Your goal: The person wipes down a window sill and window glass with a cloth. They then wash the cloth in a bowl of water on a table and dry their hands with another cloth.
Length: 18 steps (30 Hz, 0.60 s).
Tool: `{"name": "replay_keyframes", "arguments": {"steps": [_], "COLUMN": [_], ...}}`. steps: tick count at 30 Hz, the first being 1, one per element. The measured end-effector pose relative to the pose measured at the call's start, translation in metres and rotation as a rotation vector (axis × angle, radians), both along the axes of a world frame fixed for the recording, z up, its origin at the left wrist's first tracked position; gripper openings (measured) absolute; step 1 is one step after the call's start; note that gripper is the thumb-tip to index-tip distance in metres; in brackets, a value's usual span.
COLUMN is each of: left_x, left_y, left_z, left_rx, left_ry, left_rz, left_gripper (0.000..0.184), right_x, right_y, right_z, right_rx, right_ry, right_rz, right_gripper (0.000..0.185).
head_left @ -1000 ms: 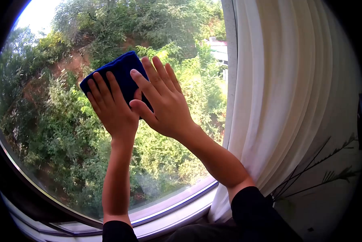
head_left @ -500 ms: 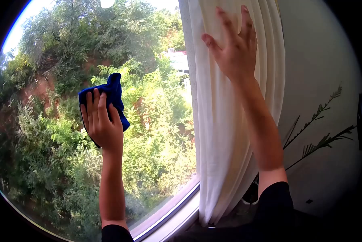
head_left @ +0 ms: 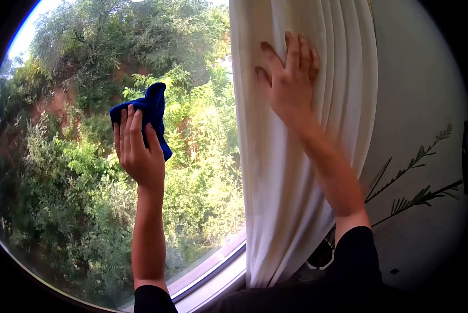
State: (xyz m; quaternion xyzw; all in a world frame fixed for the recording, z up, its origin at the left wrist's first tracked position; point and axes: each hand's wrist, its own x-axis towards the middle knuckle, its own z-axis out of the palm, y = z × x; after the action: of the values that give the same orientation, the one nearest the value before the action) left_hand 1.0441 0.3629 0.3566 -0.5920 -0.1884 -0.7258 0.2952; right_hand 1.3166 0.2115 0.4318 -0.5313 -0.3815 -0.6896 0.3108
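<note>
My left hand [head_left: 140, 156] holds a dark blue cloth [head_left: 154, 107] flat against the window glass [head_left: 77, 208]. Its fingers lie stretched over the cloth, and one folded corner sticks up above them. On the right, my right hand [head_left: 291, 86] rests on the white curtain [head_left: 275, 208], fingers apart and palm towards the fabric. The curtain hangs in long folds and covers the window's right edge.
Along the bottom of the glass runs a pale window sill [head_left: 213, 287]. Right of the curtain are a grey wall [head_left: 416, 94] and thin plant stems with narrow leaves [head_left: 416, 197]. Trees and bushes show outside.
My right hand has moved down and left, and the curtain's edge has shifted left over the window's side. My left hand and the cloth sit slightly higher and further right in view.
</note>
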Motion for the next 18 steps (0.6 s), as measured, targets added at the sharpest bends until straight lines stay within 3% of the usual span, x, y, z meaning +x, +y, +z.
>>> {"name": "replay_keyframes", "arguments": {"steps": [3, 4, 6, 8, 9, 11, 14, 16, 18], "left_x": [0.033, 0.041, 0.053, 0.060, 0.063, 0.067, 0.071, 0.074, 0.072], "left_y": [0.003, 0.006, 0.010, 0.012, 0.014, 0.017, 0.018, 0.021, 0.021], "left_z": [-0.003, -0.004, -0.004, -0.006, -0.007, -0.010, -0.011, -0.011, -0.011], "left_rx": [-0.006, -0.006, -0.015, -0.023, -0.014, -0.013, 0.000, 0.015, 0.022], "left_ry": [0.003, 0.002, 0.005, 0.005, -0.021, -0.042, -0.045, -0.055, -0.056], "left_rz": [0.015, 0.020, 0.078, 0.105, 0.115, 0.131, 0.177, 0.212, 0.230], "left_gripper": [0.026, 0.026, 0.027, 0.028, 0.027, 0.026, 0.025, 0.026, 0.027], "right_x": [-0.009, -0.005, 0.008, 0.022, 0.032, 0.053, 0.100, 0.134, 0.166], "right_y": [-0.004, -0.003, -0.003, -0.010, -0.011, -0.014, -0.008, -0.009, -0.017], "right_z": [-0.067, -0.081, -0.083, -0.071, -0.070, -0.068, -0.064, -0.056, -0.048], "right_rx": [-0.075, 0.007, 0.092, 0.115, 0.115, -0.123, -0.107, -0.097, -0.181], "right_ry": [0.112, 0.096, 0.079, -0.041, -0.040, 0.180, 0.182, 0.174, 0.346], "right_rz": [0.008, -0.017, -0.037, 0.253, 0.255, 0.257, 0.421, 0.383, 0.239], "right_gripper": [0.060, 0.063, 0.066, 0.077, 0.077, 0.088, 0.092, 0.090, 0.082]}}
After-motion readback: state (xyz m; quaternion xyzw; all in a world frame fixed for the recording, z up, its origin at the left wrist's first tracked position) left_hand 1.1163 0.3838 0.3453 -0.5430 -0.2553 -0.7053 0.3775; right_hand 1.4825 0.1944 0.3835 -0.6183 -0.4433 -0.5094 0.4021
